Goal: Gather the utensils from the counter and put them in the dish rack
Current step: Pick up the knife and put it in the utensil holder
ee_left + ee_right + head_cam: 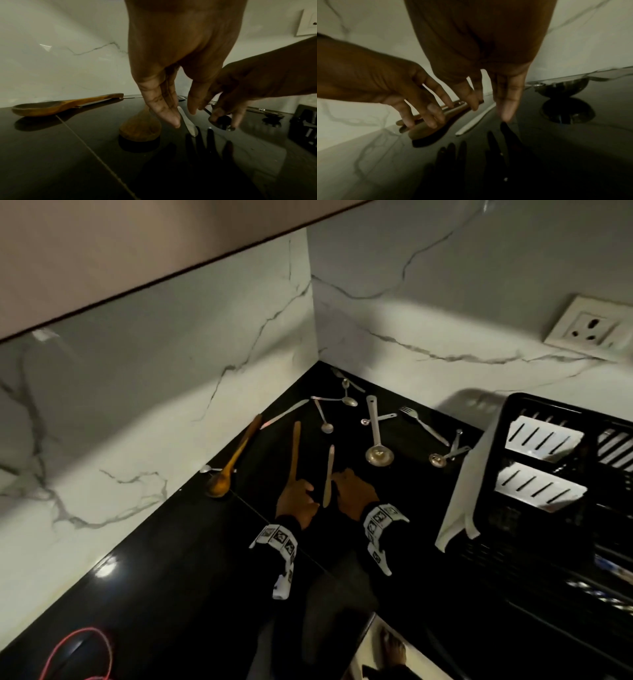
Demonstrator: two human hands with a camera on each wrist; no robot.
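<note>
A: While both hands sit low over the glossy black counter (164,577), neither has picked anything up. Left hand (295,501) has fingers extended and loose, tips down at the flat wooden spatula (294,460); from the left wrist view the fingertips (173,119) look to be at the counter just beside its broad end (140,129). I can't tell whether they touch it.

B: Right hand?

A: Right hand (352,494) also has straight fingers spread, holding nothing. It's just right of the slim steel butter knife (328,477), which lies flat between the two hands.

B: Other utensils?

A: All on the counter. Round-bowled wooden spoon (230,463) lies along the left wall. Steel ladle (376,436) with a round bowl is beyond the right hand, well apart. Steel fork (424,422) and a small steel measuring spoon (445,455) lie nearer the rack. Several small steel spoons (323,414) are scattered toward the corner, plus a long steel knife (284,414) by the wooden spoon's handle.

B: Rack?

A: Black plastic dish rack (548,542) at the right edge of the counter, white cloth (469,484) draped over its near-left corner. White slotted inserts (544,436) inside. Can't tell if any utensils are in it.

B: Surroundings?

A: White marble-pattern walls (137,405), white wall socket (592,326) upper right, red cable (82,645) lower left.
</note>
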